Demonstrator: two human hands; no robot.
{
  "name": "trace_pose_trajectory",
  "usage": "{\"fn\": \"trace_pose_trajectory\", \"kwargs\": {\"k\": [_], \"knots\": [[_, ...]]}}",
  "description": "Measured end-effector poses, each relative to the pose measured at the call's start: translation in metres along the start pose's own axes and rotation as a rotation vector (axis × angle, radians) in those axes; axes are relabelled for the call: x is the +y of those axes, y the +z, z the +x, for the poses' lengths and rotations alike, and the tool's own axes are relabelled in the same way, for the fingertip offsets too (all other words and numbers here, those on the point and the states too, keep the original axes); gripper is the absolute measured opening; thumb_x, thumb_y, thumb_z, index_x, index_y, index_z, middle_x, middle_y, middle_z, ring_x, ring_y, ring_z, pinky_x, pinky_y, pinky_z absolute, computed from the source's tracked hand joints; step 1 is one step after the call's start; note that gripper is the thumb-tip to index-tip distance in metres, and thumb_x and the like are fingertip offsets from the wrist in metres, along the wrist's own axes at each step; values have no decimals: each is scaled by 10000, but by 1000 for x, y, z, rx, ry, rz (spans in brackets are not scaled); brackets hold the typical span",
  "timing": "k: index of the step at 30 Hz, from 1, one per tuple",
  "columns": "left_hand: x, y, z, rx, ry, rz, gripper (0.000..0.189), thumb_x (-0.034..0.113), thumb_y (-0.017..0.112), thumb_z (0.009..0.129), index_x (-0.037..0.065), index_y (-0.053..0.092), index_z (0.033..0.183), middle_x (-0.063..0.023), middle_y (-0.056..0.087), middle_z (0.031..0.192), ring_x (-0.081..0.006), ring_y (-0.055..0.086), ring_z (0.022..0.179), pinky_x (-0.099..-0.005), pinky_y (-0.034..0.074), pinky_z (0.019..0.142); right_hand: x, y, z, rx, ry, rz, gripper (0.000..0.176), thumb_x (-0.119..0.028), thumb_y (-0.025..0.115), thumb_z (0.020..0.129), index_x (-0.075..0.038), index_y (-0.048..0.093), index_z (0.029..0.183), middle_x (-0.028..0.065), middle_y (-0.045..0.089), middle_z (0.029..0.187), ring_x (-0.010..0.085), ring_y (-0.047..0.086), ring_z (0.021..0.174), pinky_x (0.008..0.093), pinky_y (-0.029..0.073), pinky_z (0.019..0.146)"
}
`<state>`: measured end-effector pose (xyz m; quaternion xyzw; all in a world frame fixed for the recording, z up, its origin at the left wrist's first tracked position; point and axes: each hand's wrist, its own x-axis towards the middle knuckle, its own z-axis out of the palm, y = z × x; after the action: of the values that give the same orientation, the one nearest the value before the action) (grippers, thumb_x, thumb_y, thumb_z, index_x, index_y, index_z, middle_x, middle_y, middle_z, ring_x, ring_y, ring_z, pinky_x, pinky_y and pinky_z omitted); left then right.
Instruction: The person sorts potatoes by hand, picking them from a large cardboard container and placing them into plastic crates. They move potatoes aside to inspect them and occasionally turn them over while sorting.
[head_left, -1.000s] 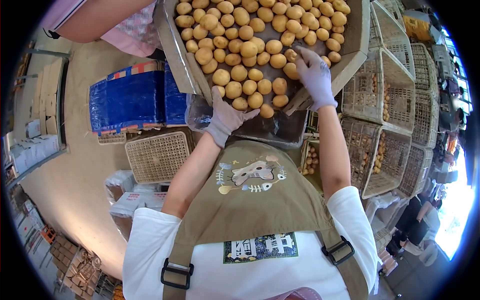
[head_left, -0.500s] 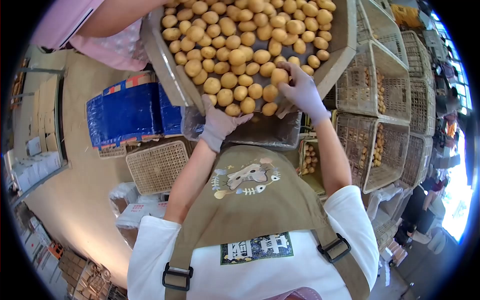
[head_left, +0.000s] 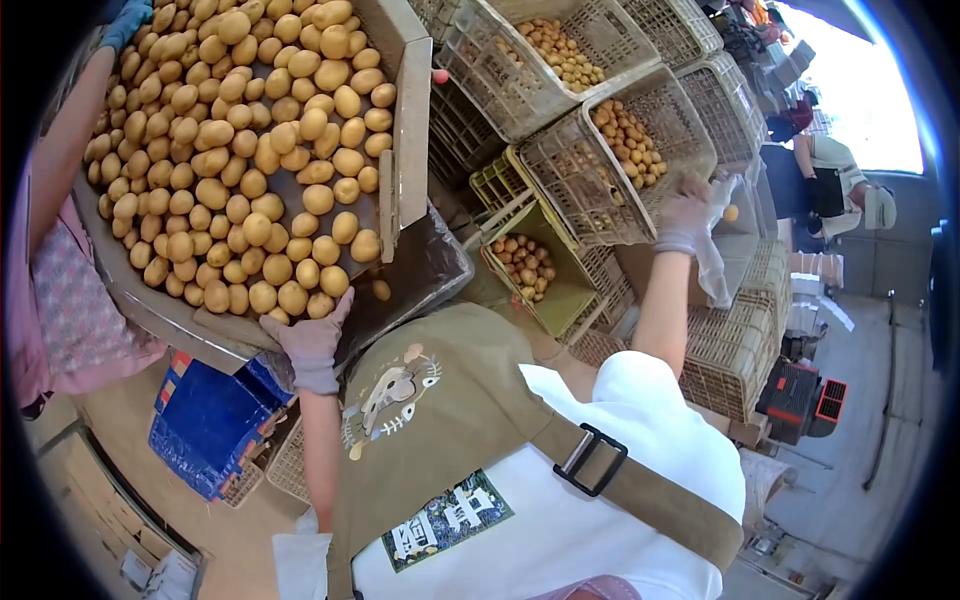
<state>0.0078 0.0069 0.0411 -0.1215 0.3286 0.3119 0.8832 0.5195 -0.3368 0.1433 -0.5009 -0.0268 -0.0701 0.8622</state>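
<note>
A wide sorting tray (head_left: 410, 130) full of yellow potatoes (head_left: 210, 190) fills the upper left. My left hand (head_left: 312, 345), in a pale glove, is at its front lip with thumb and fingers spread, beside the nearest potatoes. Over at the right, my gloved right hand (head_left: 683, 218) is stretched out by a crate corner and clear plastic sheeting (head_left: 722, 270). Its fingers are somewhat blurred but look apart. One potato (head_left: 731, 213) shows just past that hand, apart from it. Below the tray opening is a plastic-lined bin (head_left: 420, 275) with a potato in it.
Stacked plastic crates (head_left: 590, 150), some holding potatoes, stand at the upper right. A yellow-green crate (head_left: 545, 300) of darker potatoes is nearer me. A co-worker's blue-gloved hand (head_left: 128, 22) is at the tray's far left. Another person (head_left: 835, 185) is farther off right.
My view has turned right, so the tray sits farther left. My right hand has left the tray with a potato and reached right to the crates; the potato now appears out of the hand.
</note>
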Motion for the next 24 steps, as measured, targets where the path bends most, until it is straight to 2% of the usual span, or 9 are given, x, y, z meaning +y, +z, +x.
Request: {"fn": "trace_pose_trajectory", "kwargs": {"k": [4, 7, 8, 10, 13, 14, 17, 21, 24], "knots": [[2, -24, 13, -141, 88, 161, 810, 692, 357, 927, 209, 270, 1572, -51, 250, 1643, -372, 242, 1501, -769, 245, 1124, 49, 150, -166, -385, 282, -381, 275, -68, 638, 918, -16, 666, 1186, 83, 702, 1068, 209, 678, 1026, 328, 562, 870], [-6, -22, 2, -163, 111, 40, 777, 676, 324, 971, 201, 233, 1579, -62, 228, 1657, -366, 222, 1512, -770, 190, 1145, 106, 199, -273, -1262, -285, -652, 381, -98, 686, 840, -68, 652, 1218, 124, 701, 1114, 285, 678, 1021, 423, 537, 917], [-6, -48, 18, -286, 220, 215, 803, 697, 344, 959, 183, 260, 1570, -57, 269, 1644, -334, 262, 1500, -685, 245, 1178, 113, 215, -305, -1565, -561, -632, 406, -117, 696, 818, -86, 652, 1220, 135, 692, 1130, 311, 669, 1028, 453, 520, 946], [-6, -62, 19, -412, 208, 72, 790, 689, 362, 959, 174, 297, 1555, -61, 344, 1600, -324, 340, 1452, -667, 295, 1147, 130, 226, -361, -1867, -759, -614, 436, -214, 705, 805, -149, 659, 1234, 113, 648, 1221, 276, 587, 1182, 516, 415, 1025], [-12, -78, 13, -661, 83, -226, 772, 678, 390, 960, 161, 354, 1533, -67, 456, 1533, -309, 456, 1380, -640, 369, 1100, 193, 222, -367, -1820, -770, -1052, 426, -272, 682, 836, -204, 658, 1255, 102, 647, 1228, 296, 585, 1161, 534, 355, 1041], [-13, -71, 6, -575, 162, -154, 772, 686, 387, 960, 171, 351, 1535, -59, 462, 1527, -298, 457, 1376, -645, 356, 1110, 198, 228, -365, -1862, -687, -1123, 396, -266, 681, 842, -207, 659, 1233, 77, 649, 1231, 294, 593, 1156, 532, 358, 1040], [-20, -57, -19, -283, 337, 37, 773, 710, 378, 960, 203, 342, 1542, -37, 481, 1507, -266, 463, 1364, -658, 318, 1139, 177, 238, -396, -1852, -923, -784, 303, -223, 681, 839, -200, 689, 1141, 48, 698, 1104, 257, 631, 1020, 499, 395, 983], [-14, -73, -7, -423, 273, 19, 838, 756, 352, 943, 228, 240, 1584, -36, 342, 1608, -297, 359, 1457, -595, 369, 1123, 181, 243, -405, -1830, -824, -934, 175, -199, 662, 819, -159, 678, 989, 39, 687, 930, 260, 656, 866, 461, 423, 907], [-15, -85, 9, -799, 181, -175, 860, 778, 332, 936, 218, 256, 1584, -37, 342, 1608, -268, 351, 1465, -501, 337, 1167, 174, 250, -447, -2121, -713, -1200, 154, -170, 637, 804, -90, 673, 930, 74, 694, 929, 248, 685, 869, 436, 509, 700]]}}
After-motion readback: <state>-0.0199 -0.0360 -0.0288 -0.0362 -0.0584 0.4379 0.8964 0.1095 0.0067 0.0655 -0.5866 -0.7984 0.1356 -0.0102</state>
